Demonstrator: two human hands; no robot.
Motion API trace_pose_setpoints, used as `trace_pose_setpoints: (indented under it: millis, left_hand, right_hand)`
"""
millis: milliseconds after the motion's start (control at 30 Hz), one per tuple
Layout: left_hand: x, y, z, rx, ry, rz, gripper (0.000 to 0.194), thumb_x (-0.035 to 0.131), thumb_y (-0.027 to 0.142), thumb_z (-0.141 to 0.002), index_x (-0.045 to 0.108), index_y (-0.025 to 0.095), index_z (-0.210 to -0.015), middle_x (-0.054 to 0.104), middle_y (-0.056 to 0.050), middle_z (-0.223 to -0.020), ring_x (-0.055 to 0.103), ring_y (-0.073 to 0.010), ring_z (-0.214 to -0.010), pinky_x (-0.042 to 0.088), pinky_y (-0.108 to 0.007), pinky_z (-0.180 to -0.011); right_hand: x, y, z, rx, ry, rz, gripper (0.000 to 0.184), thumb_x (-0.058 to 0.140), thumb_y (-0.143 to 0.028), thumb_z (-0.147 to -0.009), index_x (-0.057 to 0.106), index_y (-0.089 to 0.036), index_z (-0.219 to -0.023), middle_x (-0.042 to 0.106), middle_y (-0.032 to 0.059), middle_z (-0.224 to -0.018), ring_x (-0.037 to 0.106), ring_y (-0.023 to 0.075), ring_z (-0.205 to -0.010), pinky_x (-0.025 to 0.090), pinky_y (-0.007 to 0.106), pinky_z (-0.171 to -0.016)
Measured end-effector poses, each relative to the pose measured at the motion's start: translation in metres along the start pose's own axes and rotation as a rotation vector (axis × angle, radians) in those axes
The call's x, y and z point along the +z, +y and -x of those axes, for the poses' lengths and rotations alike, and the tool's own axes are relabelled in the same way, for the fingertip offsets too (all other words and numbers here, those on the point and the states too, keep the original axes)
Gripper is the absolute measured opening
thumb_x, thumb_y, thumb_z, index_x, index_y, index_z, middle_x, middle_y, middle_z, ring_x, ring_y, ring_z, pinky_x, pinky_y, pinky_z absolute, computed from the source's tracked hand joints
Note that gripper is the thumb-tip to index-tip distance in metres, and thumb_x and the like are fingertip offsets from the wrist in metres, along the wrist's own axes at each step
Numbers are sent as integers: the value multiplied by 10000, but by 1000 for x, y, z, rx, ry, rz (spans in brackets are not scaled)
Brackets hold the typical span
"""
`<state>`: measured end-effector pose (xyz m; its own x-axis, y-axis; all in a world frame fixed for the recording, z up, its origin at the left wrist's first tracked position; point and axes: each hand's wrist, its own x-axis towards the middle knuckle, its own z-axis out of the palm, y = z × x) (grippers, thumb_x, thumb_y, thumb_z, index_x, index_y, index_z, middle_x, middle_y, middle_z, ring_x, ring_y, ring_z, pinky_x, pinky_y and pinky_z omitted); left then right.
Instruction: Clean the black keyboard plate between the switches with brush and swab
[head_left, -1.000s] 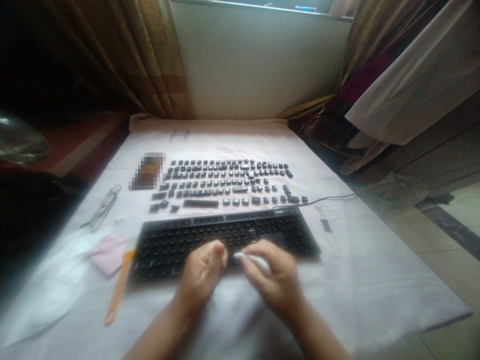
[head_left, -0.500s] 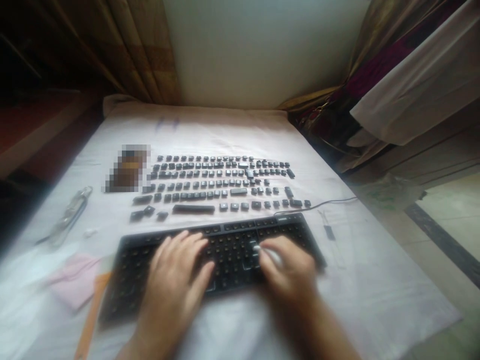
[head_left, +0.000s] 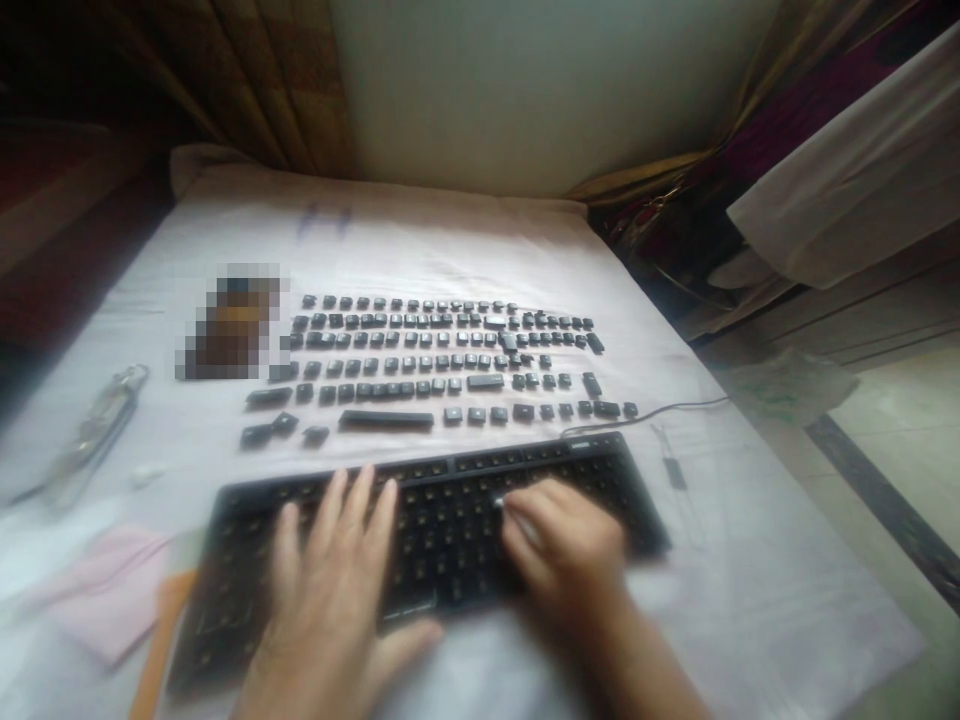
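A black keyboard (head_left: pixel 442 530) with its keycaps off lies at a slant in front of me. Across its left half rests my left hand (head_left: pixel 330 590), fingers spread and thumb out past the front edge. My right hand (head_left: pixel 566 545) is closed in a pinch over the right-middle part. Between its fingertips shows the tip of a small white thing (head_left: pixel 499 503), whose kind I cannot make out. Behind the keyboard, loose black keycaps lie in several rows, with the long space bar (head_left: pixel 386 419) in the nearest one.
Left of the keyboard are a pink cloth (head_left: pixel 112 590), an orange strip (head_left: pixel 161 640) and a clear elongated item (head_left: pixel 101 425). A cable (head_left: pixel 652 408) runs off the right side. Thin tweezer-like tools (head_left: pixel 675 472) lie right of the keyboard. White cloth covers the table (head_left: pixel 750 600).
My left hand has spread its fingers and shifted slightly left on the keyboard. My right hand has moved a little left, still pinching the white thing. The view has shifted slightly.
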<state>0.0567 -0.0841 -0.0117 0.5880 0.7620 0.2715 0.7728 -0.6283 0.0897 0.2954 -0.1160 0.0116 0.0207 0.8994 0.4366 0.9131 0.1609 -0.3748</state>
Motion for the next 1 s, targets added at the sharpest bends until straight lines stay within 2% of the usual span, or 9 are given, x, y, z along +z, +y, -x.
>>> trace_pose_setpoints:
  millis: [167,367,567,767,900,1000]
  left_hand:
    - [1,-1,1,29,-11,-25,934,537,621,-828,258,81,-1537,315,-217,-1586,246,-385,-1479,69,-593,-1194]
    - [1,-1,3,24,-25,-30,923,532,623,-834,266,86,-1535,304,-216,-1590,257,-384,-1477,72,-592,-1193]
    - [1,0,3,34,-17,-36,915,521,623,-843,270,76,-1532,300,-221,-1591,255,-377,-1478,60,-576,-1198]
    - [1,1,2,11,-37,-20,896,531,588,-850,247,96,-1542,284,-206,-1602,246,-367,-1485,62,-569,-1202]
    - [0,1,3,10,-30,-20,891,530,579,-850,256,83,-1537,275,-209,-1605,232,-370,-1489,56,-564,-1203]
    - [0,1,3,8,-36,-14,882,522,573,-858,249,84,-1539,286,-210,-1600,235,-368,-1489,53,-567,-1202]
  right_hand:
    - [0,-3,-1,-18,-76,14,197,518,-115,-880,658,-210,-779,635,21,-661,571,145,-609,409,257,-591]
    - [3,-3,-3,5,-47,33,205,514,-114,-886,654,-208,-770,636,24,-676,575,147,-622,404,258,-612]
    - [-1,-5,-8,-28,-97,17,192,531,-91,-858,664,-202,-775,640,14,-672,588,137,-615,414,238,-603]
    - [0,-3,-6,-1,-48,10,185,534,-104,-859,669,-191,-767,639,12,-675,593,133,-617,418,233,-610]
    - [2,-3,-7,-18,-72,-4,179,540,-95,-855,673,-190,-783,646,16,-681,601,134,-623,424,228,-609]
    - [1,-1,-5,-3,-28,-37,178,535,-105,-862,664,-194,-778,642,11,-674,592,132,-611,427,233,-606]
